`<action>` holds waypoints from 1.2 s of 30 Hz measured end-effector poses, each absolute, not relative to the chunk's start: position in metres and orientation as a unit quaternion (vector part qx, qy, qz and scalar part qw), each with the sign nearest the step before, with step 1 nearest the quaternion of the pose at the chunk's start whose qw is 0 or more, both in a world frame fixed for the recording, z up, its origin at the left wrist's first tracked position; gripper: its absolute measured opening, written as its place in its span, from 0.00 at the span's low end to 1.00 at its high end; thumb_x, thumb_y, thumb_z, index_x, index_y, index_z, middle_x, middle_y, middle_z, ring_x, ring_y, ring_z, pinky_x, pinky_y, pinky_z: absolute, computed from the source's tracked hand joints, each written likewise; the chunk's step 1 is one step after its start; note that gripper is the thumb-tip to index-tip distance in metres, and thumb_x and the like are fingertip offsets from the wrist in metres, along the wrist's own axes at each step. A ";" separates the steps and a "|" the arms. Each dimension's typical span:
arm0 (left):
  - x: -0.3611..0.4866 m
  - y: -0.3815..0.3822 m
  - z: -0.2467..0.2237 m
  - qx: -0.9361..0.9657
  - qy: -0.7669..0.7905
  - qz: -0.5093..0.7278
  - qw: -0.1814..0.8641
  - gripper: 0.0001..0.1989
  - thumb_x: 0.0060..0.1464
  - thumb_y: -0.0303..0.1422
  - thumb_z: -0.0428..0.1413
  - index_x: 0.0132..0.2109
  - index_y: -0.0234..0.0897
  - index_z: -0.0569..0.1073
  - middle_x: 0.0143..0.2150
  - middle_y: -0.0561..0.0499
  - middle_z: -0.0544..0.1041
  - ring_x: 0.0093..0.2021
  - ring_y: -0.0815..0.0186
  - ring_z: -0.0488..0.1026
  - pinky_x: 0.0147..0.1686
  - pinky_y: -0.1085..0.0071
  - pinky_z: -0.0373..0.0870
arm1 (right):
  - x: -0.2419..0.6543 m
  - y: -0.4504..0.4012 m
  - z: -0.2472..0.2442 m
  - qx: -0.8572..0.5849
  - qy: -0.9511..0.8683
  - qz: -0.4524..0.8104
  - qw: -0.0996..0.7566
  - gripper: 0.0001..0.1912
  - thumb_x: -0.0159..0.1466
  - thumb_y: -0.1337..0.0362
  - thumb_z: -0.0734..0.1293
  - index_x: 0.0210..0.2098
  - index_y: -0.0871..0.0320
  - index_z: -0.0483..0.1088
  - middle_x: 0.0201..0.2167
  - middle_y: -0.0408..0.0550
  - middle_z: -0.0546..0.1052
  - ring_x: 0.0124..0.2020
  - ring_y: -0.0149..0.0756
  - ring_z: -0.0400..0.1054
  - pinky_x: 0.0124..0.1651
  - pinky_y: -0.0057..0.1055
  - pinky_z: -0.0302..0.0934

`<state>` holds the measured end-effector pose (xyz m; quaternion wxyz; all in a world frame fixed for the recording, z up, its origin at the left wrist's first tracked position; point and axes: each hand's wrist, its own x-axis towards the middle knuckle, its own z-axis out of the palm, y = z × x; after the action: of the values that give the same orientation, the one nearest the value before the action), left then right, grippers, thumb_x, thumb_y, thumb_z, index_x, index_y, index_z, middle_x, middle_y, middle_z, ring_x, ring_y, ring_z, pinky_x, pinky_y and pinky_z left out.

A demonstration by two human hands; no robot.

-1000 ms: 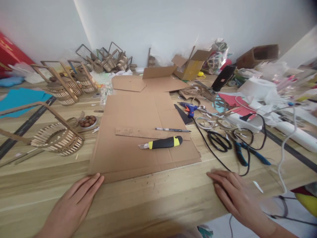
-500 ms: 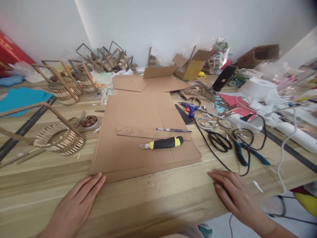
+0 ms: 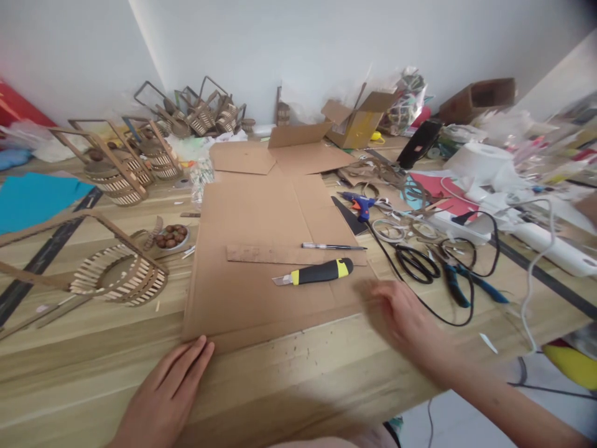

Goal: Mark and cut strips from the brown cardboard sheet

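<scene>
A flat brown cardboard sheet [image 3: 261, 214] lies in front of me on the wooden table. My left hand [image 3: 175, 382] rests flat at its near left corner, fingertips on the edge and nothing held. Blurred by motion, my right hand [image 3: 396, 314] hovers by the near right corner, fingers loosely stretched and holding nothing that I can see. On the sheet lies a black and yellow utility knife [image 3: 317, 272], blade out and pointing left. Behind it are a narrow cardboard strip [image 3: 265, 254] and a pen [image 3: 333, 246] lying across that strip.
At left stand a slatted basket [image 3: 121, 277] and a bowl of brown nuts [image 3: 171, 238]. To the right are a blue glue gun [image 3: 361, 205], its black cord [image 3: 417, 264], and blue-handled pliers [image 3: 457, 286]. An open carton [image 3: 357, 124] stands at the back.
My right hand has lifted from the table and moved left and away from me, towards the cardboard. The left hand stays at its corner. The view has shifted slightly.
</scene>
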<state>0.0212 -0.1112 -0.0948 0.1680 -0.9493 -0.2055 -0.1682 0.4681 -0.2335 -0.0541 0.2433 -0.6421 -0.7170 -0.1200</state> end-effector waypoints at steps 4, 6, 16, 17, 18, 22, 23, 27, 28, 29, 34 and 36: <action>0.019 -0.109 -0.095 -0.955 -0.184 -0.171 0.159 0.24 0.60 0.20 0.43 0.59 0.31 0.73 0.53 0.43 0.80 0.51 0.57 0.74 0.56 0.63 0.65 | 0.448 -0.171 -0.047 -0.598 -0.779 -0.138 0.133 0.17 0.70 0.65 0.64 0.57 0.59 0.69 0.54 0.60 0.76 0.55 0.50 0.69 0.55 0.49 0.65; 0.019 -0.110 -0.098 -0.954 -0.196 -0.177 0.140 0.27 0.61 0.20 0.43 0.65 0.33 0.68 0.53 0.43 0.79 0.52 0.58 0.74 0.56 0.63 0.65 | 0.445 -0.153 -0.048 -0.585 -0.798 -0.117 0.087 0.19 0.68 0.66 0.65 0.59 0.61 0.69 0.51 0.60 0.78 0.52 0.50 0.71 0.53 0.48 0.66; 0.014 -0.112 -0.109 -0.950 -0.230 -0.169 0.130 0.28 0.60 0.20 0.43 0.64 0.37 0.70 0.55 0.46 0.79 0.54 0.59 0.74 0.56 0.64 0.67 | 0.414 -0.178 -0.035 -0.680 -0.404 0.346 0.505 0.30 0.68 0.37 0.58 0.49 0.56 0.69 0.34 0.51 0.79 0.24 0.37 0.71 0.23 0.33 0.66; 0.013 -0.112 -0.108 -0.950 -0.230 -0.168 0.130 0.28 0.60 0.20 0.43 0.64 0.37 0.70 0.56 0.46 0.79 0.54 0.60 0.74 0.55 0.64 0.68 | 0.412 -0.179 -0.032 -0.661 -0.346 0.394 0.537 0.31 0.64 0.34 0.62 0.48 0.55 0.70 0.33 0.49 0.79 0.23 0.35 0.70 0.21 0.31 0.65; 0.013 -0.112 -0.108 -0.951 -0.230 -0.163 0.129 0.28 0.60 0.20 0.44 0.63 0.37 0.71 0.56 0.46 0.79 0.54 0.60 0.74 0.56 0.64 0.68 | 0.412 -0.178 -0.030 -0.644 -0.304 0.421 0.561 0.32 0.60 0.34 0.66 0.47 0.55 0.70 0.33 0.48 0.78 0.23 0.34 0.70 0.19 0.29 0.64; 0.013 -0.114 -0.104 -0.953 -0.234 -0.140 0.133 0.27 0.59 0.19 0.44 0.62 0.35 0.71 0.58 0.44 0.78 0.56 0.59 0.73 0.57 0.64 0.67 | 0.428 -0.176 -0.025 -0.628 -0.241 0.422 0.608 0.31 0.51 0.37 0.75 0.38 0.56 0.72 0.30 0.44 0.77 0.22 0.30 0.68 0.18 0.24 0.62; 0.013 -0.115 -0.103 -0.953 -0.236 -0.134 0.137 0.27 0.60 0.19 0.43 0.62 0.34 0.71 0.59 0.44 0.77 0.57 0.59 0.73 0.57 0.63 0.67 | 0.435 -0.176 -0.024 -0.628 -0.241 0.416 0.612 0.30 0.50 0.38 0.76 0.37 0.56 0.72 0.30 0.44 0.77 0.22 0.29 0.67 0.18 0.24 0.62; 0.013 -0.122 -0.097 -0.954 -0.258 -0.082 0.132 0.29 0.60 0.18 0.41 0.64 0.34 0.71 0.60 0.43 0.76 0.59 0.58 0.72 0.58 0.62 0.68 | 0.453 -0.181 -0.023 -0.626 -0.249 0.410 0.615 0.29 0.47 0.42 0.79 0.37 0.54 0.72 0.31 0.43 0.77 0.23 0.28 0.67 0.19 0.23 0.63; 0.015 -0.125 -0.096 -0.953 -0.270 -0.067 0.124 0.29 0.60 0.18 0.40 0.64 0.33 0.71 0.61 0.42 0.76 0.60 0.58 0.71 0.59 0.60 0.68 | 0.454 -0.182 -0.023 -0.623 -0.250 0.411 0.617 0.29 0.46 0.42 0.80 0.37 0.54 0.72 0.31 0.42 0.77 0.23 0.28 0.67 0.19 0.23 0.63; 0.018 -0.127 -0.093 -0.950 -0.284 -0.052 0.117 0.29 0.60 0.18 0.40 0.64 0.32 0.71 0.61 0.40 0.75 0.61 0.57 0.71 0.59 0.59 0.68 | 0.454 -0.182 -0.023 -0.620 -0.252 0.412 0.618 0.29 0.46 0.43 0.80 0.37 0.54 0.72 0.32 0.42 0.77 0.24 0.28 0.68 0.19 0.22 0.63; 0.044 -0.139 -0.084 -0.927 -0.351 -0.018 0.128 0.25 0.62 0.21 0.41 0.58 0.28 0.76 0.57 0.37 0.78 0.57 0.52 0.74 0.58 0.54 0.69 | 0.447 -0.183 -0.026 -0.598 -0.270 0.441 0.612 0.28 0.46 0.45 0.81 0.38 0.54 0.72 0.35 0.43 0.79 0.26 0.28 0.68 0.22 0.23 0.65; 0.057 -0.143 -0.083 -0.916 -0.373 -0.011 0.148 0.23 0.65 0.23 0.41 0.56 0.27 0.77 0.55 0.35 0.79 0.53 0.49 0.75 0.55 0.52 0.70 | 0.445 -0.183 -0.028 -0.587 -0.270 0.459 0.609 0.29 0.48 0.45 0.80 0.40 0.54 0.72 0.36 0.44 0.79 0.26 0.28 0.68 0.22 0.23 0.64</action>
<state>0.0571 -0.1430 -0.0829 0.1480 -0.9159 -0.3730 -0.0111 0.4452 -0.1835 -0.0276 0.6092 -0.5874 -0.2705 0.4589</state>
